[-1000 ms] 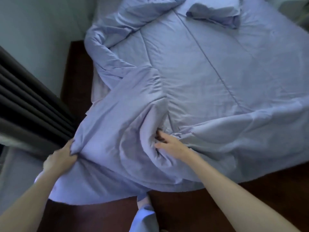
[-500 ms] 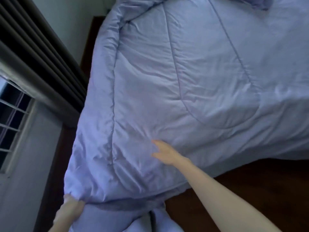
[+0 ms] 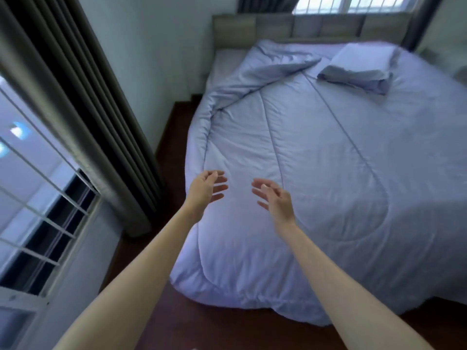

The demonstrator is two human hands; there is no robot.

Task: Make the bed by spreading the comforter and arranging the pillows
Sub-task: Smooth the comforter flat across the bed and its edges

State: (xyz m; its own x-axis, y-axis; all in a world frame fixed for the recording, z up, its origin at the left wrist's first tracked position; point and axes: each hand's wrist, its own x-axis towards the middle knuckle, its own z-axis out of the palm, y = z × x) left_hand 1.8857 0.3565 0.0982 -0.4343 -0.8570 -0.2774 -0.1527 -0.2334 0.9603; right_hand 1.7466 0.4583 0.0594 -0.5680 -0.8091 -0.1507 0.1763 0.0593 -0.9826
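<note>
I'm holding my left hand [image 3: 206, 189] and right hand [image 3: 274, 199] loosely open and empty over the comforter [image 3: 316, 173], which is lying mostly flat. I'm judging the bunched far-left corner [image 3: 265, 69] needs pulling straight next, then the pillow [image 3: 361, 64]. The bed's right side is running out of frame.

Comforter [image 3: 316, 198] surface lies clear ahead; pillow [image 3: 358, 66] occupies far right. Curtain [image 3: 83, 117] and wall [image 3: 161, 59] narrow the left aisle.
</note>
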